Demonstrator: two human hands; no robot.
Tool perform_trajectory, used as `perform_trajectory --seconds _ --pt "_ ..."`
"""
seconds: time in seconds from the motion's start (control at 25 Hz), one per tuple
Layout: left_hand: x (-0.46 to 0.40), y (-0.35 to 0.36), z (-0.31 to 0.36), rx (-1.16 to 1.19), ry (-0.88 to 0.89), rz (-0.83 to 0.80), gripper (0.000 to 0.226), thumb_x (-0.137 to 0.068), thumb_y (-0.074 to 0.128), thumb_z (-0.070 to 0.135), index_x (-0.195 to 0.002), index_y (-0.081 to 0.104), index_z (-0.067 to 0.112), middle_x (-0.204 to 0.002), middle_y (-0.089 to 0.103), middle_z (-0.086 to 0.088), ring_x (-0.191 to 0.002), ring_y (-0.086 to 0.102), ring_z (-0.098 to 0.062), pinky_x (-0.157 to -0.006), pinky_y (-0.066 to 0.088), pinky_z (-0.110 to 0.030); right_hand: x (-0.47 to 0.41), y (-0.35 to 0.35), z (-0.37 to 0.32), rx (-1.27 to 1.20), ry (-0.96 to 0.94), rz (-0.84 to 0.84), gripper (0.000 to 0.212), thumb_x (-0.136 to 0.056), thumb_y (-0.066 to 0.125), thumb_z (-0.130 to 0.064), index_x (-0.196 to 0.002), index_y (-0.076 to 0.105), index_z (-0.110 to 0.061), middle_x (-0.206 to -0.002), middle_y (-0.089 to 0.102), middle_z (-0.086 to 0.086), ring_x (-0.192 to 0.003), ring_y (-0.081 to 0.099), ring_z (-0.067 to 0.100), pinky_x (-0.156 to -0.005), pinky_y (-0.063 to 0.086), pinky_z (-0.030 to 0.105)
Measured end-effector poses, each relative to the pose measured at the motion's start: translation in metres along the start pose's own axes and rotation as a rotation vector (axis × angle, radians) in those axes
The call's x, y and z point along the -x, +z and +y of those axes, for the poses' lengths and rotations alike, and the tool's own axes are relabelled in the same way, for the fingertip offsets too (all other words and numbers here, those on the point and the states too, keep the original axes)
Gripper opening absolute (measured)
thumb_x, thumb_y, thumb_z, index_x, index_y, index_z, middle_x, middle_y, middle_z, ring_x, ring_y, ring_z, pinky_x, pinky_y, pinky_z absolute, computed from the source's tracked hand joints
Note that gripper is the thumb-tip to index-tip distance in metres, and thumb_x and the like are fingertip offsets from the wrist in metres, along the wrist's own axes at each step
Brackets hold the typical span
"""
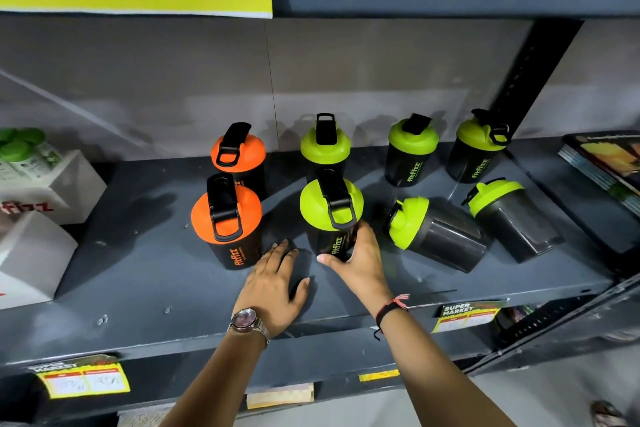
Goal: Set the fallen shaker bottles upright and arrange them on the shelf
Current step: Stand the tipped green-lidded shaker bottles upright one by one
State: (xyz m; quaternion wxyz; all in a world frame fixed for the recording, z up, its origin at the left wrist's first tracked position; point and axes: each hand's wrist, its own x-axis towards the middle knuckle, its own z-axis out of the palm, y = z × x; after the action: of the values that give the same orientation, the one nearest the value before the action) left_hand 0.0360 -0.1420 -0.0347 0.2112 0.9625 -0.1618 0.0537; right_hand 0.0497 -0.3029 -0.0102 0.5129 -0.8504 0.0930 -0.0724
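Both my forearms reach over the shelf [145,288] edge. On it my left hand [273,284] lies flat, fingers spread and holding nothing, just right of the front orange-lidded shaker [230,222]. My right hand [358,258] wraps the base of the upright front green-lidded shaker [331,215], fingers closed round it. Right of those fingers two green-lidded shakers lie fallen: the nearer [433,232] and the farther [509,215]. Beyond my fingertips stand a rear orange shaker [239,152] and three rear green shakers [410,146].
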Motion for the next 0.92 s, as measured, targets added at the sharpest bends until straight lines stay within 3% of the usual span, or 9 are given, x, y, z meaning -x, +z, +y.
perform_trajectory --seconds 0.12,0.24,0.36,0.44,0.52,0.6,0.76,0.92 --pt "0.004 -0.002 0.001 -0.004 -0.002 -0.004 0.059 -0.08 0.033 0.042 -0.117 0.052 0.0 -0.126 0.053 -0.024 -0.114 0.049 -0.04 -0.093 0.039 -0.051 0.016 -0.008 -0.006 -0.027 0.001 -0.025 0.073 -0.061 0.081 -0.016 -0.122 0.04 -0.011 -0.114 0.044 0.004 -0.114 0.046 0.024 -0.097 0.041 0.036" --pt "0.016 -0.001 0.008 0.03 -0.006 0.04 0.054 -0.082 0.034 0.039 -0.114 0.054 -0.001 -0.12 0.058 -0.023 -0.109 0.054 -0.04 -0.087 0.044 -0.052 0.04 -0.046 -0.008 0.077 -0.19 0.06 0.055 -0.073 0.073 -0.018 -0.121 0.045 -0.013 -0.112 0.048 0.006 -0.104 0.049 0.018 -0.094 0.045 0.035" --pt "0.026 0.01 0.045 0.035 0.092 0.096 0.051 -0.094 0.022 0.041 -0.112 0.053 0.004 -0.116 0.061 -0.019 -0.104 0.058 -0.036 -0.088 0.045 -0.041 0.034 -0.113 -0.001 0.309 -0.352 0.214 0.051 -0.073 0.072 -0.02 -0.117 0.048 -0.011 -0.115 0.051 0.014 -0.107 0.049 0.03 -0.096 0.039 0.036" --pt "0.019 0.019 0.08 0.049 0.145 0.09 0.055 -0.095 0.014 0.041 -0.111 0.052 0.006 -0.114 0.063 -0.018 -0.1 0.059 -0.034 -0.091 0.039 -0.039 0.012 -0.151 0.007 0.526 -0.311 0.073 0.074 -0.068 0.076 -0.028 -0.129 0.037 -0.01 -0.129 0.044 0.016 -0.12 0.039 0.034 -0.105 0.032 0.041" --pt "0.002 0.031 0.112 0.053 0.124 0.103 0.049 -0.094 0.021 0.037 -0.111 0.054 0.005 -0.113 0.063 -0.017 -0.1 0.06 -0.034 -0.085 0.047 -0.039 -0.008 -0.173 0.017 0.727 -0.231 -0.191 0.096 -0.067 0.075 -0.035 -0.139 0.016 -0.012 -0.143 0.031 0.016 -0.131 0.028 0.033 -0.112 0.024 0.04" --pt "-0.015 0.044 0.137 0.056 0.059 0.11 0.045 -0.085 0.032 0.032 -0.111 0.055 0.002 -0.112 0.063 -0.02 -0.099 0.06 -0.037 -0.079 0.05 -0.048 -0.019 -0.18 0.029 0.811 -0.245 -0.297 0.095 -0.071 0.071 -0.035 -0.141 0.01 -0.014 -0.143 0.033 0.017 -0.13 0.032 0.034 -0.11 0.029 0.04" --pt "-0.036 0.058 0.148 0.052 -0.074 0.093 0.052 -0.079 0.033 0.03 -0.108 0.055 -0.006 -0.108 0.062 -0.029 -0.096 0.06 -0.044 -0.074 0.05 -0.055 -0.022 -0.18 0.039 0.777 -0.362 -0.227 0.087 -0.074 0.068 -0.029 -0.139 0.013 -0.012 -0.139 0.038 0.015 -0.127 0.034 0.034 -0.109 0.032 0.04" --pt "-0.038 0.067 0.146 0.017 -0.121 0.084 0.054 -0.08 0.032 0.03 -0.108 0.055 -0.01 -0.114 0.059 -0.031 -0.102 0.056 -0.047 -0.077 0.046 -0.059 -0.018 -0.179 0.038 0.507 -0.361 -0.04 0.088 -0.073 0.07 -0.026 -0.139 0.014 -0.01 -0.141 0.03 0.014 -0.13 0.028 0.031 -0.107 0.031 0.036"
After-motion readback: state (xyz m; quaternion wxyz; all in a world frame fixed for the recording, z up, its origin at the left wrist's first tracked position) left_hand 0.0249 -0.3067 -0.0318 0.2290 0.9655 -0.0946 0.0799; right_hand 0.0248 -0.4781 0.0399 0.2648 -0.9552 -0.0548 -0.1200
